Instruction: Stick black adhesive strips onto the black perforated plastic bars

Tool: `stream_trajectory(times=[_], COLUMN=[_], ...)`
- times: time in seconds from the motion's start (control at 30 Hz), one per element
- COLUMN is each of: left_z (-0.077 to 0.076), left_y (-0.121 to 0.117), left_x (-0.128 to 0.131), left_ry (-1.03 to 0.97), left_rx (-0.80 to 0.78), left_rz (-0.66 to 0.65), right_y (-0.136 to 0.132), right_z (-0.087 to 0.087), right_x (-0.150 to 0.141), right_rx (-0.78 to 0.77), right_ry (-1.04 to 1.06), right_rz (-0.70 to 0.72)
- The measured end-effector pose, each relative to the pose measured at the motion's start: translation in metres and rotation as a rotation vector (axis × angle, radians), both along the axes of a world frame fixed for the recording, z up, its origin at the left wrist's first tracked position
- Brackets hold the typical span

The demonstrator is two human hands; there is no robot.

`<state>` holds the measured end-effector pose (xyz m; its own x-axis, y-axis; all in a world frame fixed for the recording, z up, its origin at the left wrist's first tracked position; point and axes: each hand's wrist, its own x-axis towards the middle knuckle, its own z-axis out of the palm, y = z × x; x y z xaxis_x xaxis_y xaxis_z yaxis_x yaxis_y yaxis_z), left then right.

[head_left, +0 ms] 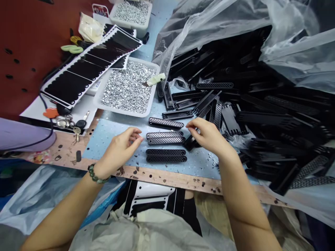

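In front of me lie narrow black perforated strips: one at the back (166, 122), a side-by-side pair in the middle (165, 138) and another pair nearest me (166, 155). My left hand (121, 148) hovers off their left ends, its fingers loosely curled, thumb apart, and nothing visible in it. At the right ends is my right hand (206, 134), fingertips bent and a gap between finger and thumb. It appears to hold nothing. Dark strips partly lie under that hand. Small metal nuts (212, 159) are scattered below it on the blue mat (104, 139).
A white tray of small metal nuts (96, 101) stands behind, with a light-green-handled tool (156, 79) on its rim. Black sticker sheets (91, 66) lean at left above keys (76, 130). Many black plastic parts (264, 115) spill from a clear plastic bag (222, 24) at right.
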<state>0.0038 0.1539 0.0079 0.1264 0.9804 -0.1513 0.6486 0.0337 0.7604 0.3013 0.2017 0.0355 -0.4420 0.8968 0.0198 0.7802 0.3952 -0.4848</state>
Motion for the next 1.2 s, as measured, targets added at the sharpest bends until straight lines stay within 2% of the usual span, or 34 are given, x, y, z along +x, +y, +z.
stream_trajectory(times=[0.1,0.2,0.4,0.57,0.63,0.7,0.77,0.8,0.87,0.93,0.97,1.03,1.13,1.2], left_z=[-0.001,-0.002,-0.009,-0.012,-0.009,-0.005,0.001,0.003,0.008,0.010,0.010,0.008,0.003,0.000], left_y=[-0.008,-0.009,-0.016,-0.028,-0.032,-0.034,-0.032,-0.030,-0.022,-0.013,-0.010,-0.004,0.002,0.005], left_x=[0.002,0.007,0.007,0.004,0.004,0.006,0.011,0.014,0.023,0.032,0.035,0.041,0.044,0.043], left_ry=[-0.063,-0.077,-0.123,-0.177,-0.112,0.018,0.179,0.251,0.348,0.366,0.351,0.318,0.326,0.317], left_rx=[-0.092,-0.073,-0.098,-0.113,0.015,0.334,0.697,0.822,0.929,0.907,0.869,0.766,0.625,0.560], left_rz=[-0.013,-0.026,0.015,-0.047,-0.056,-0.059,-0.144,-0.230,-0.411,-0.511,-0.527,-0.518,-0.482,-0.474], right_y=[-0.015,-0.022,-0.027,-0.034,-0.037,-0.039,-0.039,-0.039,-0.038,-0.037,-0.037,-0.034,-0.026,-0.017], right_z=[-0.002,-0.013,-0.030,-0.033,-0.032,-0.029,-0.025,-0.022,-0.019,-0.017,-0.016,-0.017,-0.017,-0.016], right_x=[0.002,0.002,-0.002,-0.005,-0.003,-0.001,0.001,0.001,0.002,0.003,0.004,0.008,0.012,0.009], right_rx=[-0.071,-0.032,0.005,0.042,0.062,0.032,-0.117,-0.232,-0.498,-0.718,-0.764,-0.674,-0.232,0.006], right_ry=[-0.105,-0.146,-0.044,0.057,0.148,0.288,0.488,0.594,0.768,0.801,0.759,0.609,0.381,0.305], right_rz=[0.027,0.017,-0.028,-0.025,-0.036,-0.100,-0.201,-0.254,-0.340,-0.392,-0.406,-0.426,-0.403,-0.322])
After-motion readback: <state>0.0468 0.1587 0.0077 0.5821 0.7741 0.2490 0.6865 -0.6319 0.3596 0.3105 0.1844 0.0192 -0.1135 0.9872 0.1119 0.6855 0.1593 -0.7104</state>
